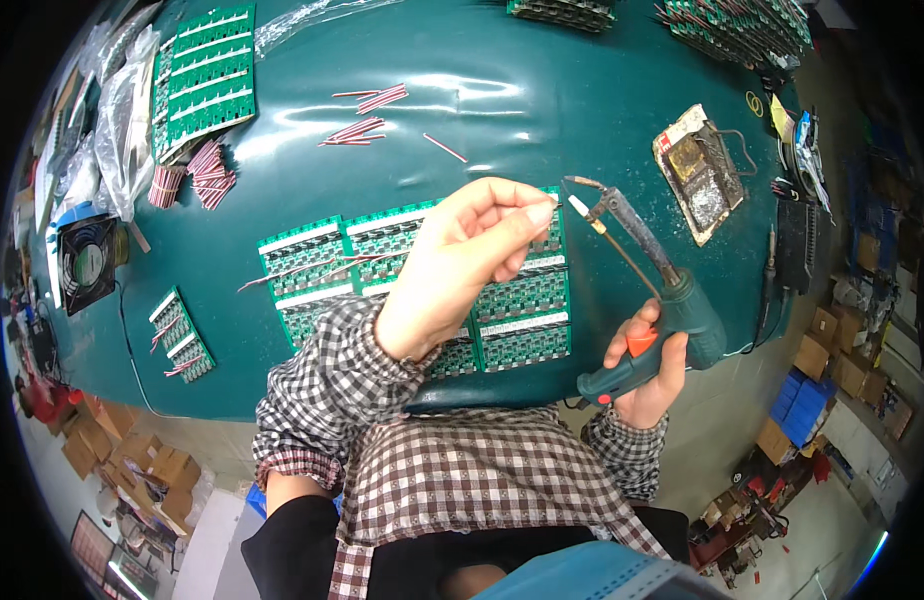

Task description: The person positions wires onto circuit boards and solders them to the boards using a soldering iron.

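Observation:
My right hand (pixel 650 365) is wrapped around the green body of a soldering gun (pixel 694 325) with an orange trigger. Its metal tip points up and left, close to the fingertips of my left hand (pixel 472 245). Thumb and fingers of that left hand are pinched together; a tiny dark end shows at the fingertips, too small to name. Below the left hand lie green circuit boards (pixel 527 340), joined in panels and partly covered by my hand and sleeve. Thin red-and-white wires (pixel 302 270) cross the boards on the left.
Short wires (pixel 357 130) lie in small groups behind the boards, and bundled wires (pixel 210 175) sit farther left. Board stacks (pixel 212 75) stand at the back. A soiled solder tray (pixel 697 175) is at right. A black fan (pixel 87 262) and small board (pixel 182 335) are at left.

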The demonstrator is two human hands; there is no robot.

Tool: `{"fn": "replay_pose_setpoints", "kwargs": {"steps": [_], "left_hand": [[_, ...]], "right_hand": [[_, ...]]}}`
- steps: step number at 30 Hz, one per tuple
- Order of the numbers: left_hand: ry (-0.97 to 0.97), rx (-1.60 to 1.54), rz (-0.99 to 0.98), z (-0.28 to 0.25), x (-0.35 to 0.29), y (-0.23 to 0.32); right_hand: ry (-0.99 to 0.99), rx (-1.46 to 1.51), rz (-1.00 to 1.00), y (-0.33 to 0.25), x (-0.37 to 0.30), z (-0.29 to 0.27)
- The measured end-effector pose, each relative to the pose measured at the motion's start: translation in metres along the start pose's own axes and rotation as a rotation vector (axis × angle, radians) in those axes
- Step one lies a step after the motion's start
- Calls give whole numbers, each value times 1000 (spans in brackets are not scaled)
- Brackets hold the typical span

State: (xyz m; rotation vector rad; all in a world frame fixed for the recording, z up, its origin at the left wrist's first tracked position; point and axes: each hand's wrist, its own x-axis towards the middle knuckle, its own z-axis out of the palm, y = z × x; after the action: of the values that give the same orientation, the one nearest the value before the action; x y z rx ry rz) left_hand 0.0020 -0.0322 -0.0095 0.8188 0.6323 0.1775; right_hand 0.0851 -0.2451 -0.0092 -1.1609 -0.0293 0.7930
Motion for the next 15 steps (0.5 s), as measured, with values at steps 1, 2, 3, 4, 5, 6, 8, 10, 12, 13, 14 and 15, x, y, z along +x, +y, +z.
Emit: {"fn": "replay_pose_setpoints", "kwargs": {"steps": [1, 2, 3, 4, 5, 6, 8, 10, 12, 13, 14, 15], "left_hand": [[9, -55, -3, 2, 0, 0], [19, -110, -7, 2, -1, -1], [19, -110, -6, 3, -1, -2], [22, -161, 6, 3, 0, -4], [25, -211, 18, 3, 0, -6], [28, -211, 17, 3, -1, -6], [25, -243, 3, 3, -1, -8], [26, -253, 4, 2, -1, -9], [26, -264, 4, 1, 0, -10], [13, -264, -1, 0, 1, -10], [-1, -264, -6, -1, 1, -10], [0, -265, -8, -1, 2, -9]], "right_hand": [[0, 2, 3, 2, -2, 1], [6, -22, -6, 6, -4, 2], [10, -49, -17, 7, -5, 3], [9, -49, -16, 8, -5, 5], [15, -84, -29, 8, -6, 7], [20, -117, -39, 8, -6, 9], [17, -77, -57, 12, -7, 6], [13, -38, -76, 13, -7, 5], [-2, -49, -82, 14, -7, 6], [-2, -50, -80, 14, -7, 6], [15, -55, -74, 13, -7, 6], [34, -61, -67, 13, -7, 7]]}}
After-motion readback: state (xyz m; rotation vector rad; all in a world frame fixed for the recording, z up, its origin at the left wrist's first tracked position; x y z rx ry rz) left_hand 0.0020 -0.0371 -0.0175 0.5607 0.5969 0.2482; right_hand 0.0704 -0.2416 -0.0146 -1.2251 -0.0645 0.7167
